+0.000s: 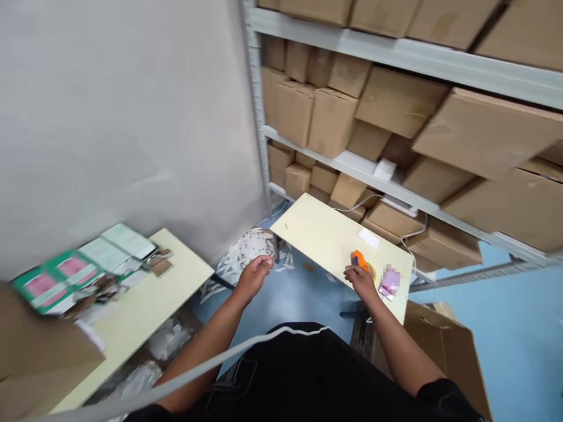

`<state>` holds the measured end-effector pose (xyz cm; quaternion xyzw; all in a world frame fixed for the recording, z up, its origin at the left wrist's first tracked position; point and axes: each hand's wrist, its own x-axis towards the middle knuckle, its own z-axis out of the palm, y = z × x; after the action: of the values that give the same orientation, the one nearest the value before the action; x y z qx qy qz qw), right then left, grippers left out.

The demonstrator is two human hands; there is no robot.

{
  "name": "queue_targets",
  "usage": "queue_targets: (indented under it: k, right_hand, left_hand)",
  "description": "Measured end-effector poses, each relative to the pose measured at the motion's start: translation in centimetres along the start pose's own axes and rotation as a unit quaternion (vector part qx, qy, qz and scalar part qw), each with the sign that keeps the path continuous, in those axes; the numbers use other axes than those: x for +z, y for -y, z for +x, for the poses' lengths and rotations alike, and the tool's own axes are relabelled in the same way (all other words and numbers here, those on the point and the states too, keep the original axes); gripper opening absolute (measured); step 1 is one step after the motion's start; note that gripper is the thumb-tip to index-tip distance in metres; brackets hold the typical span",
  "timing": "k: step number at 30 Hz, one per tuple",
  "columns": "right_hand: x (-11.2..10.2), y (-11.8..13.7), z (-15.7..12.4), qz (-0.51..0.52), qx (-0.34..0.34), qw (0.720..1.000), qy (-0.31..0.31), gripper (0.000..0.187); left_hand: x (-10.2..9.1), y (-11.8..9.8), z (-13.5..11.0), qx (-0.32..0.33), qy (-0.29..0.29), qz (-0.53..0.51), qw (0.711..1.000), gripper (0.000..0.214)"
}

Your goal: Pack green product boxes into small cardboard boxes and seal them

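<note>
My left hand (254, 278) is raised over the floor between two tables, its thumb and fingers pressed together. Whatever it may hold is too small to make out. My right hand (360, 279) has curled fingers and hovers at the near edge of the pale yellow table (308, 225). Just beyond it lies an orange tape dispenser (359, 258) with a yellow roll of tape (373, 273) beside it. I cannot tell whether the right fingers hold anything. A blurred purple item (390, 282) is to the right of that hand, and a white slip (368, 238) lies farther back.
Metal shelving (308, 149) filled with cardboard boxes (332, 122) stands behind the table. A second table (176, 264) on the left carries green-and-pink packages (57, 278). Paper scraps (246, 249) litter the floor. An open carton (448, 346) sits at right; a white cord (229, 351) crosses in front of me.
</note>
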<state>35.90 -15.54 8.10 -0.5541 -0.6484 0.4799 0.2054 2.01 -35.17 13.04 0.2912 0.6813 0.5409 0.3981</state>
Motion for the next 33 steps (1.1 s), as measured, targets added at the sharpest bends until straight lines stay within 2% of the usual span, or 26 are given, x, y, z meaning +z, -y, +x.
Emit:
queue_targets:
  k: [3,6,8,11,19,24,29,33]
  right_hand:
    - [5.7,3.0,0.1,0.005,-0.027,0.999,0.032,0.045]
    - [11.4,5.8,0.4,-0.009,-0.054,0.995,0.078,0.045]
    - [14.8,7.5,0.8,-0.023,-0.066,0.991,0.117,0.044]
    - [19.4,9.7,2.1,-0.046,-0.081,0.980,0.174,0.044]
    - [31.6,16.3,9.8,-0.087,-0.154,0.936,0.303,0.043]
    - [39.0,21.3,14.2,-0.114,-0.202,0.886,0.402,0.041]
    - [44.0,24.4,17.0,-0.129,-0.220,0.850,0.461,0.040]
    - [46.9,25.4,17.5,-0.127,-0.219,0.830,0.497,0.042]
  left_hand:
    - [-6.9,1.7,-1.7,-0.007,-0.046,0.011,0.999,0.051]
    - [-12.8,3.0,-3.3,-0.009,-0.095,0.013,0.995,0.045]
    - [-15.8,3.7,-4.3,-0.014,-0.131,0.007,0.991,0.042]
    - [-19.3,4.5,-5.3,-0.029,-0.175,-0.007,0.984,0.041]
    - [-25.8,6.8,-5.9,-0.076,-0.321,-0.034,0.943,0.046]
    - [-28.6,7.5,-5.6,-0.122,-0.446,0.008,0.887,0.047]
    - [-30.6,8.6,-6.0,-0.180,-0.551,0.063,0.813,0.040]
    - [-33.0,9.8,-6.6,-0.225,-0.576,0.149,0.771,0.045]
